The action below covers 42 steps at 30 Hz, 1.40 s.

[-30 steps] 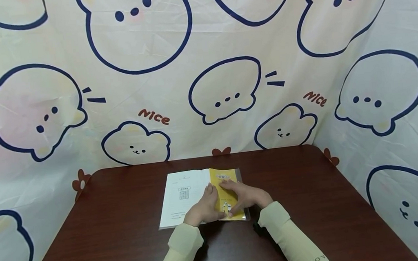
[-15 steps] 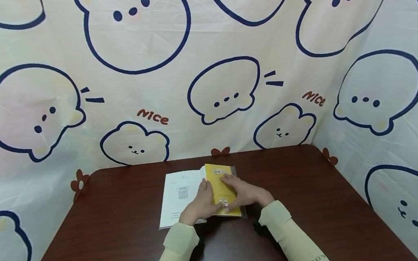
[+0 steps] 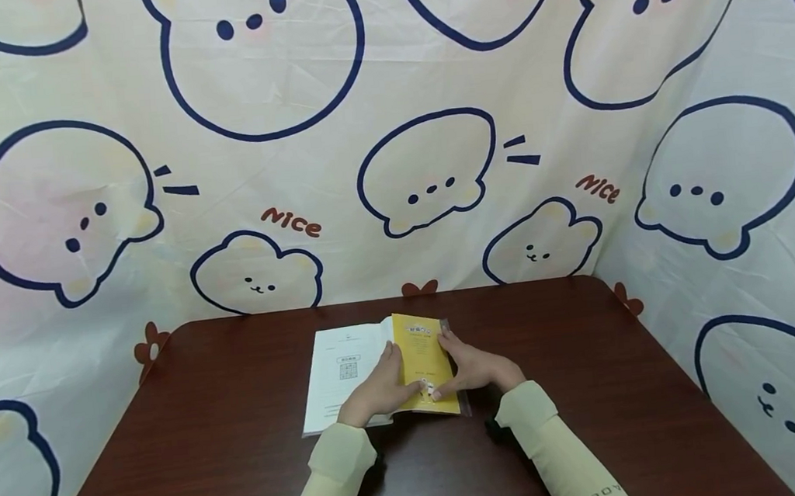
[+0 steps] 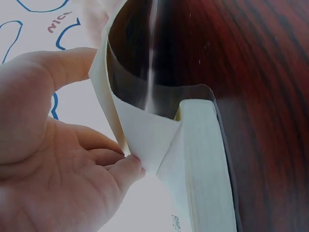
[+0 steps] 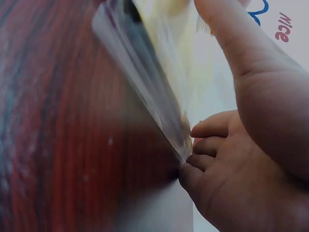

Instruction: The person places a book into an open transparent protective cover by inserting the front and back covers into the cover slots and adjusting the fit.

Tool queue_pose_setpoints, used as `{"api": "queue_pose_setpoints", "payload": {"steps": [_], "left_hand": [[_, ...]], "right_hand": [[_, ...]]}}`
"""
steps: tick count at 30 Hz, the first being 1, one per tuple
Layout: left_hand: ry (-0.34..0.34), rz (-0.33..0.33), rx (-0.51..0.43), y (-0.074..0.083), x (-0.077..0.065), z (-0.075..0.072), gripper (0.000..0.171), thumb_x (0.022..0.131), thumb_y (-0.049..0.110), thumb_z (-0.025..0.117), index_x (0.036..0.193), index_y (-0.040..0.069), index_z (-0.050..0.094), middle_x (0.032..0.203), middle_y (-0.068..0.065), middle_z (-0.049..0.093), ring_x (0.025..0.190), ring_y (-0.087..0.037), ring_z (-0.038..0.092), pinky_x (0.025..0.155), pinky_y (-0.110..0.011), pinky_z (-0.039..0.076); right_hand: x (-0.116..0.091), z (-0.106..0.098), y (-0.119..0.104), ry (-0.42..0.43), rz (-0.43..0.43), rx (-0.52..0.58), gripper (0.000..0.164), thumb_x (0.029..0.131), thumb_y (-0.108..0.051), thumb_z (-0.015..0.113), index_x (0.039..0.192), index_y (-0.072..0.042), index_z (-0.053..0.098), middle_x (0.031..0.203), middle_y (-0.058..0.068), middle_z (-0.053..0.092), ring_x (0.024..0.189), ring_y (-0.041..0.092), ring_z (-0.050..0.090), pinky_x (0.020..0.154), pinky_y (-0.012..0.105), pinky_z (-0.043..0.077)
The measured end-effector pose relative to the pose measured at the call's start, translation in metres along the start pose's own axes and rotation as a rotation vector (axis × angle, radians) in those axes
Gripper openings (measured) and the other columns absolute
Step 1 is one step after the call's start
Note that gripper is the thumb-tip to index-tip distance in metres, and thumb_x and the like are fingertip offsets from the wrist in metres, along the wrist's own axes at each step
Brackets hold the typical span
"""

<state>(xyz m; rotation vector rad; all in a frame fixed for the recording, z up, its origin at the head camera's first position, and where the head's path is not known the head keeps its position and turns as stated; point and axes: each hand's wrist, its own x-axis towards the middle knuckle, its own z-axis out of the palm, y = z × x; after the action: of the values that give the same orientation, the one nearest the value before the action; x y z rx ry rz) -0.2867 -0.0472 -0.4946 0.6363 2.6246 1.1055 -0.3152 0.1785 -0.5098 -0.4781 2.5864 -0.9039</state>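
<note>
A book lies open on the table in the head view, its white page with a small printed square on the left and a yellow cover on the right. A clear plastic book cover sticks out past the yellow cover's right edge. My left hand pinches the curved-up cover leaf, thumb and fingers on opposite sides, as the left wrist view shows. The thick page block stands beside those fingers. My right hand has its thumb on the yellow cover and its fingers at the plastic's right edge.
The dark brown wooden table has rounded far corners. Behind and beside it hangs a white curtain printed with blue-outlined animal heads. Pale sleeves cover both forearms.
The yellow cover has risen off the table and shifted slightly left, with my left hand moving along. My right fingers have slid from the cover's middle to its right edge.
</note>
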Motion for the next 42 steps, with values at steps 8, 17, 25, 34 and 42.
{"api": "queue_pose_setpoints", "payload": {"steps": [8,17,25,34,42], "left_hand": [[-0.012,-0.004,0.048,0.0,0.0007,0.0001,0.076,0.1,0.015,0.062,0.154,-0.019,0.021,0.165,-0.037,0.013,0.156,-0.046,0.018,0.125,-0.056,0.024],[-0.023,-0.006,0.08,0.0008,-0.0002,0.0007,0.075,0.099,0.015,0.062,0.153,-0.02,0.022,0.165,-0.036,0.012,0.157,-0.045,0.017,0.126,-0.055,0.024],[-0.056,0.045,0.095,0.0004,-0.0015,-0.0007,0.065,0.103,0.008,0.054,0.153,-0.019,0.023,0.165,-0.037,0.012,0.157,-0.045,0.015,0.126,-0.054,0.022],[-0.083,0.033,0.157,0.0053,-0.0007,0.0012,0.067,0.104,0.011,0.054,0.153,-0.02,0.02,0.165,-0.037,0.011,0.157,-0.046,0.014,0.126,-0.054,0.021],[-0.047,-0.034,0.148,0.009,0.0025,0.003,0.087,0.098,0.022,0.067,0.154,-0.021,0.016,0.165,-0.038,0.009,0.157,-0.047,0.014,0.125,-0.055,0.025]], "right_hand": [[0.0015,-0.0003,-0.0008,-0.019,-0.007,-0.042,0.121,0.077,-0.044,0.09,0.163,0.0,0.017,0.173,0.018,0.009,0.161,0.034,0.005,0.128,0.054,0.02],[0.0058,0.0037,-0.0031,-0.009,-0.049,-0.123,0.121,0.077,-0.045,0.09,0.163,-0.001,0.017,0.173,0.016,0.01,0.161,0.035,-0.001,0.128,0.055,0.016],[0.0071,0.0075,-0.0025,0.004,-0.056,-0.06,0.118,0.075,-0.038,0.093,0.164,-0.006,0.022,0.173,0.012,0.013,0.161,0.034,0.003,0.127,0.055,0.021],[0.0082,0.0077,-0.0028,-0.016,-0.09,-0.076,0.118,0.075,-0.039,0.092,0.164,-0.007,0.022,0.173,0.012,0.015,0.161,0.032,0.008,0.128,0.052,0.019],[0.0058,0.0018,-0.0051,-0.026,-0.11,-0.067,0.116,0.078,-0.042,0.089,0.164,-0.007,0.02,0.174,0.012,0.01,0.161,0.035,0.005,0.127,0.055,0.019]]}}
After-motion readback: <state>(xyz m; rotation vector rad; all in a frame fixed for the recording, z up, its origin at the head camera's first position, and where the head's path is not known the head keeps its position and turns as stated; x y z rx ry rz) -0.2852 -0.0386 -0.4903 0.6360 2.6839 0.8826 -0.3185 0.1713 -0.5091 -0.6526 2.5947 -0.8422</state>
